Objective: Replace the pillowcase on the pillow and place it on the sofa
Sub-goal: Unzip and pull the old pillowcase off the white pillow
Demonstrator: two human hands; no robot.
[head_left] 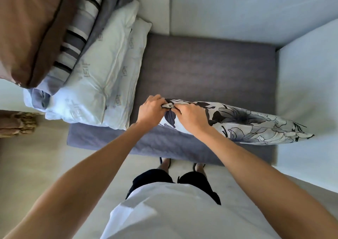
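Both forearms reach forward over the front edge of the sofa seat (210, 70). Left hand (150, 110) and right hand (190, 117) meet at the left corner of the flowered pillow (237, 121), which stands on its long edge near the seat's front edge. Fingers of both hands are curled and pinch the cover's corner, apparently at its closure. Risk: uneven pull may snag the fabric, or the pillow may tip off the front edge.

a home living room: a pale sofa (228, 6) with a grey seat cushion (210, 70), spare pillows (95, 78) and folded bedding (80, 28) stacked at one end, stood on a light floor (45, 156).
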